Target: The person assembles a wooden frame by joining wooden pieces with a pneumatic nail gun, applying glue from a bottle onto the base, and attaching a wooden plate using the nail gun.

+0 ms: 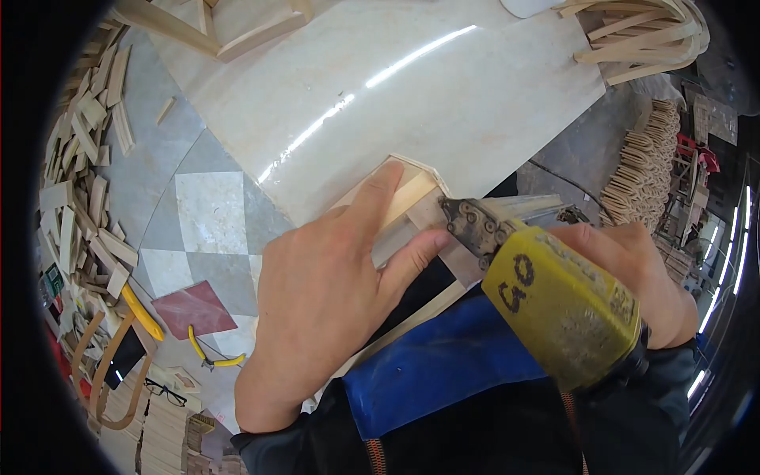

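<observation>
My left hand [324, 293] grips a small pale wooden frame [413, 191] near its corner, index finger along one bar and thumb pressed on the inner side. In my right hand [657, 281] is a worn yellow nail gun [554, 305] with dark markings on its body; the fingers round its handle are mostly hidden. The gun's dark metal nose [467, 226] is at the frame's corner, just beyond my left thumb; whether it touches the wood I cannot tell. Below the frame, a blue cloth [451, 368] covers my lap.
A glossy pale tabletop [443, 103] lies ahead, with another wooden frame [261, 36] at upper left and curved wooden parts [649, 39] at upper right. Wood offcuts [87, 142] are heaped left, near yellow-handled pliers [210, 362] and a reddish square sheet [194, 311]. Stacked parts [645, 166] stand right.
</observation>
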The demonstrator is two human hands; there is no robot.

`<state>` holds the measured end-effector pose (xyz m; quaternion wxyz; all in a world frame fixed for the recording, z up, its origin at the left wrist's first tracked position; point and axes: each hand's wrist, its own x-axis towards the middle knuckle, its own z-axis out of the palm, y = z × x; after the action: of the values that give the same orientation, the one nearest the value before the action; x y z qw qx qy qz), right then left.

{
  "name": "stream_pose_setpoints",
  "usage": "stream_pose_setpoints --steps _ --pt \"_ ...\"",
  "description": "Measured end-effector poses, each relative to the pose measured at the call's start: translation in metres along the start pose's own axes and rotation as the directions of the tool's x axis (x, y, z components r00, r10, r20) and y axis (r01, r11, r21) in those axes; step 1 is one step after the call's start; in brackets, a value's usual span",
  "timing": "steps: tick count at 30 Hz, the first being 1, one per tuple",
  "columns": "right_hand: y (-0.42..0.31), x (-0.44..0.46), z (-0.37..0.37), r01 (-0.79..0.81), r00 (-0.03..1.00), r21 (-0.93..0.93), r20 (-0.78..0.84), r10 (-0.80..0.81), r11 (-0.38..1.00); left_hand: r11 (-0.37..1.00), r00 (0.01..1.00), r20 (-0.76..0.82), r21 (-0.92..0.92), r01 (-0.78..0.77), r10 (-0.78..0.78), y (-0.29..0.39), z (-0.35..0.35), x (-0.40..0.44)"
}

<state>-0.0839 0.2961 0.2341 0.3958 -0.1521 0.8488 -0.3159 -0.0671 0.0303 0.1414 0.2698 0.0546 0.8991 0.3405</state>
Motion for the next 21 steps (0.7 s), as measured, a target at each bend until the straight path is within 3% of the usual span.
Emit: stream_pose_setpoints --steps 7,21 --pt "-0.005 0.022 -0.018 0.079 0.994 -0.119 0.087 -0.069 0.990 0.997 0.996 0.071 0.061 0.054 -0.058 0.000 -0.004 0.011" --pt "0.006 0.030 -0.015 0.104 0.988 -0.165 0.130 -0.083 0.981 0.994 0.995 0.097 0.104 0.024 -0.034 -0.011 0.002 0.016"
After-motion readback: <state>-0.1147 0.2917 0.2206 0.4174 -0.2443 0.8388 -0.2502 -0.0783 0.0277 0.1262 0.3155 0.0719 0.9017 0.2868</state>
